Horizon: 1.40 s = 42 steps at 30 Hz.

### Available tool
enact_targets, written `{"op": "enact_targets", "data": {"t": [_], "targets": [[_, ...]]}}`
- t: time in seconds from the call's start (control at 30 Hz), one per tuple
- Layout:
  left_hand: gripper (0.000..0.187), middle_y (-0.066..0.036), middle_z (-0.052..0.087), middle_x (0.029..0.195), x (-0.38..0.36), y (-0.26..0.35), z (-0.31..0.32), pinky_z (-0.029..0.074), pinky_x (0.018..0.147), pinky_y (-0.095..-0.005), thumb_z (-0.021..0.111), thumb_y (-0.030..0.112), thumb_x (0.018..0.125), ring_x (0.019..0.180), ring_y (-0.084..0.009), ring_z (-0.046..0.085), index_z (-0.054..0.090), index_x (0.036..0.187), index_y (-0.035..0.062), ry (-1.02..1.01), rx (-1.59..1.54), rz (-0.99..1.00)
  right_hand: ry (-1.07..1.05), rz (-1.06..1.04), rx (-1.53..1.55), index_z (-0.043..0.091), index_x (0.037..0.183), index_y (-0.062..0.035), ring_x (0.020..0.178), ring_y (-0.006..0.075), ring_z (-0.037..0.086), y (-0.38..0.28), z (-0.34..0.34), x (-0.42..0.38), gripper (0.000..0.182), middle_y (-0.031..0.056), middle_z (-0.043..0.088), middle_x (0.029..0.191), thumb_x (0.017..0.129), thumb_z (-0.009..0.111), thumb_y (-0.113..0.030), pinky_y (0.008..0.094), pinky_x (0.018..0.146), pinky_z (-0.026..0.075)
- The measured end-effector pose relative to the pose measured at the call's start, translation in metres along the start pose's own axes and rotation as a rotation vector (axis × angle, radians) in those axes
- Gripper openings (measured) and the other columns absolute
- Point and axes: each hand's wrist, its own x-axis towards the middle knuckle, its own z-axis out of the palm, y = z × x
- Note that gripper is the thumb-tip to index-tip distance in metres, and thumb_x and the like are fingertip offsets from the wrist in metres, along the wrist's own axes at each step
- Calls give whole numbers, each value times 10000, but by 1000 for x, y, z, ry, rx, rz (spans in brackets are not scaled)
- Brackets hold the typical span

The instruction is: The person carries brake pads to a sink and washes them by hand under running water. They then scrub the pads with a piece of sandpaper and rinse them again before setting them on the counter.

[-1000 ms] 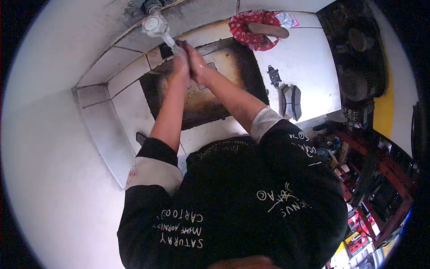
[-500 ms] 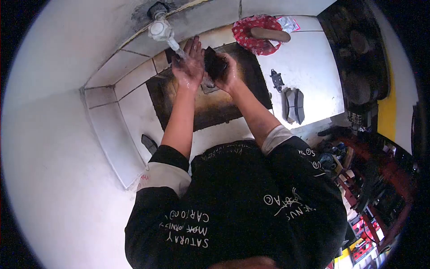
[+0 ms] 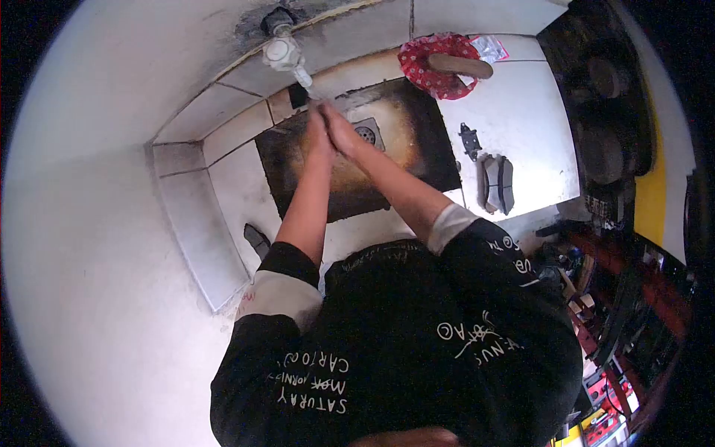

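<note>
My left hand (image 3: 320, 134) and my right hand (image 3: 341, 132) are pressed palm to palm beneath the white tap (image 3: 303, 77), fingers pointing toward the wall. Both are slightly blurred, and their palms are hidden. Whatever lies between them, if anything, cannot be seen, including the dark lump that was in my right hand. Below them is a dark-stained square sink (image 3: 417, 167) with a brownish basin. Its round metal drain (image 3: 365, 134) shows just right of my right hand.
On the white counter to the right lie a red patterned cloth (image 3: 417, 67) under a wooden-backed brush (image 3: 460, 65), a small black part (image 3: 469, 141) and dark brake pads (image 3: 493, 182). Another dark pad (image 3: 257, 240) is at left. A cluttered rack (image 3: 633, 290) stands at right.
My palms have come together from being apart and facing up. The dark lump in my right hand is out of sight. The drain is now uncovered, and the view has shifted slightly.
</note>
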Motion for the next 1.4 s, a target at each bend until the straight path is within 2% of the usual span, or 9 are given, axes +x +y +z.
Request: {"op": "enact_targets", "data": {"t": [0.4,0.5,0.77,0.87,1.0,1.07,1.1,1.17,1.4], "targets": [[408,-107,573,1095,65,-23,-8,403,921,-337,410,285,963,1022,-217,523,423,1271,18,106,-124,174,121,-44,7,432,1332,30,1225,234,445,8,-7,-19,631,147,490,1331,968,391,-484,341,1049,305],[400,-94,601,1017,72,-2,4,450,807,-336,417,346,965,912,-207,556,458,1206,29,-10,350,144,278,-61,-192,514,1245,55,1149,231,499,6,-12,-18,622,151,566,1229,970,386,-488,327,1007,342],[604,-144,636,1038,37,35,29,511,827,-384,395,588,901,865,-289,604,554,1113,46,4,-532,-232,399,-146,-97,572,1157,20,1008,225,588,19,-37,-11,509,124,630,1109,982,416,-431,311,910,421],[518,-142,629,1089,15,13,14,488,874,-431,511,517,872,1001,-292,582,578,1112,63,-90,-375,-307,279,-91,683,526,1205,-18,969,211,609,-3,-39,-16,477,90,630,1097,973,440,-427,321,803,496],[500,-121,610,1093,-8,-12,-20,526,762,-406,655,433,823,938,-264,627,552,1136,57,15,-113,-250,131,92,623,521,1222,-14,1005,230,583,12,-55,-10,627,117,619,1066,974,294,-543,353,887,455],[394,-115,612,985,-21,-1,-26,552,587,-349,697,286,828,817,-264,654,547,1084,26,372,-7,-171,-759,52,1103,418,1344,16,1082,246,576,38,-88,4,841,119,590,1200,906,241,-680,349,930,455],[394,-115,612,985,-27,2,-36,552,587,-349,697,286,828,817,-264,654,547,1084,26,378,-13,-170,-763,59,1100,418,1344,16,1082,246,576,30,-81,-3,841,119,590,1200,906,241,-680,349,930,455],[378,-113,620,1065,-24,19,-65,540,682,-376,715,169,817,874,-245,631,538,1128,48,535,-327,-28,-36,77,976,320,1414,4,1121,289,553,1,-62,-17,932,142,556,1250,869,160,-735,386,969,433],[230,-52,653,906,-41,21,-96,469,549,-302,682,179,861,705,-150,601,612,1017,24,294,263,124,112,298,182,592,1091,-45,872,219,607,47,-44,22,359,108,635,994,961,423,-333,362,800,498]]}}
